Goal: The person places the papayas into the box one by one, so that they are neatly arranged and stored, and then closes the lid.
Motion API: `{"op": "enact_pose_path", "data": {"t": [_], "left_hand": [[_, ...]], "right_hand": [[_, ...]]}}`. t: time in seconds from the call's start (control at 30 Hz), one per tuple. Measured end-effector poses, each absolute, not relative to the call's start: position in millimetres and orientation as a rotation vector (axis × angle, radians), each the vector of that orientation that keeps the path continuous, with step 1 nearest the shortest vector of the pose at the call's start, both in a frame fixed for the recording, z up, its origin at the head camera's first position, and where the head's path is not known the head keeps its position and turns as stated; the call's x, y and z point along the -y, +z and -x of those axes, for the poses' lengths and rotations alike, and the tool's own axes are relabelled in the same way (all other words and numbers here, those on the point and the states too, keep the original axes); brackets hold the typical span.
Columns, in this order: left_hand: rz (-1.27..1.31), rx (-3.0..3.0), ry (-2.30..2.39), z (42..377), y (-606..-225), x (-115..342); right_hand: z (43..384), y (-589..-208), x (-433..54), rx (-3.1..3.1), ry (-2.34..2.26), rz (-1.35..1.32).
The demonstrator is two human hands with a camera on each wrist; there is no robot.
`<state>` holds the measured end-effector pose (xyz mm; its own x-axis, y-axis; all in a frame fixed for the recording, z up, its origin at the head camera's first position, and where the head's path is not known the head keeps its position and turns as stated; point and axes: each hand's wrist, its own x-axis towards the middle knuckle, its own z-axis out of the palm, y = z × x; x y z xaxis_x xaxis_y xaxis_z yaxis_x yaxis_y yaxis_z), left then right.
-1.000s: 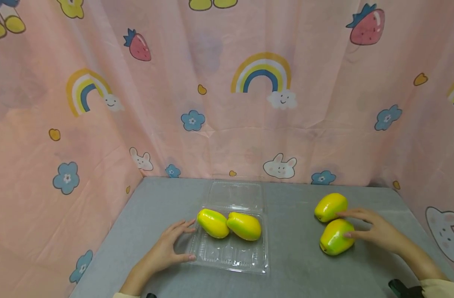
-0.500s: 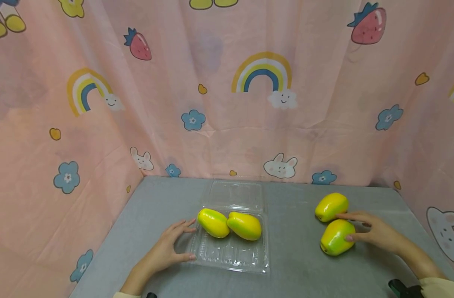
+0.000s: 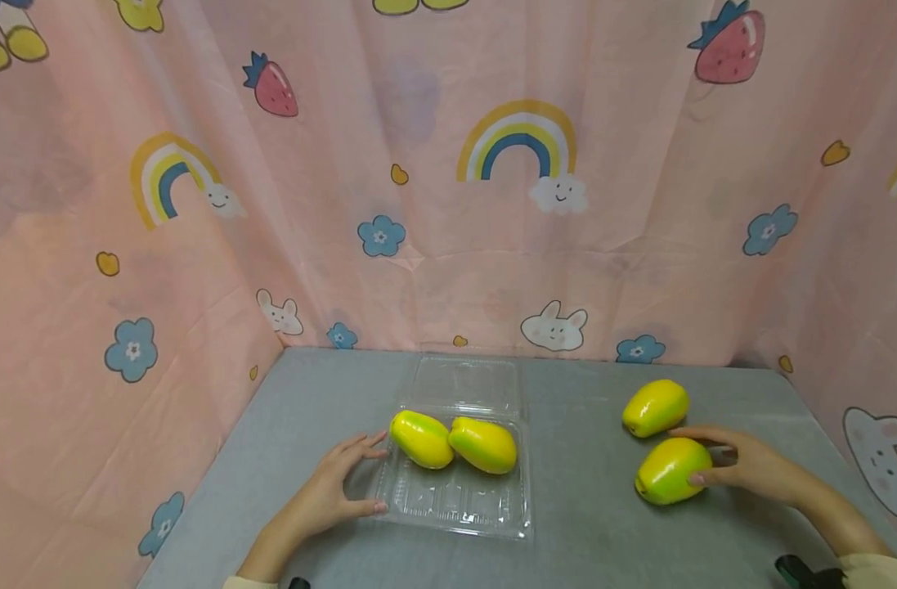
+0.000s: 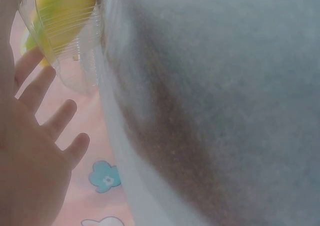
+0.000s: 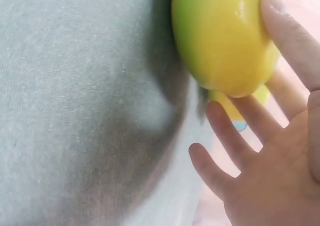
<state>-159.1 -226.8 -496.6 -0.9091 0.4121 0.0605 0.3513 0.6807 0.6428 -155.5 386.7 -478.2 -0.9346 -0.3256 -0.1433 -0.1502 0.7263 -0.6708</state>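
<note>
Two yellow-green mangoes, one on the left [image 3: 422, 440] and one on the right [image 3: 483, 446], lie side by side in a clear plastic clamshell box [image 3: 455, 528] whose lid is folded back. At the box's left edge, my left hand [image 3: 330, 487] rests with fingers spread and nothing in its grasp. My right hand [image 3: 750, 466] holds another mango [image 3: 669, 472] at the right, thumb on its near side and index finger behind it. This mango [image 5: 225, 36] also shows in the right wrist view. Just beyond it sits one more mango [image 3: 656, 407], apart from the hand's grip.
Grey cloth covers the table [image 3: 573, 491]. A pink patterned curtain [image 3: 448, 270] hangs behind and along both sides. The transparent lid [image 3: 465, 384] lies flat toward the back.
The right hand has closed round the nearer mango and shifted it slightly right, opening a gap from the mango behind. The left hand and the box stay put.
</note>
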Motion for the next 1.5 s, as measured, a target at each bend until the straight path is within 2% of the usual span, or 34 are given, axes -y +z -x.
{"op": "enact_pose_path", "data": {"t": [0.73, 1.5], "left_hand": [[-0.655, -2.81, 1.034, 157, -496, 227], [-0.672, -2.822, 1.023, 159, -499, 227]], "right_hand": [[153, -473, -389, -2.65, -0.8, 0.285], [143, -459, -337, -2.925, -0.816, 0.373]]}}
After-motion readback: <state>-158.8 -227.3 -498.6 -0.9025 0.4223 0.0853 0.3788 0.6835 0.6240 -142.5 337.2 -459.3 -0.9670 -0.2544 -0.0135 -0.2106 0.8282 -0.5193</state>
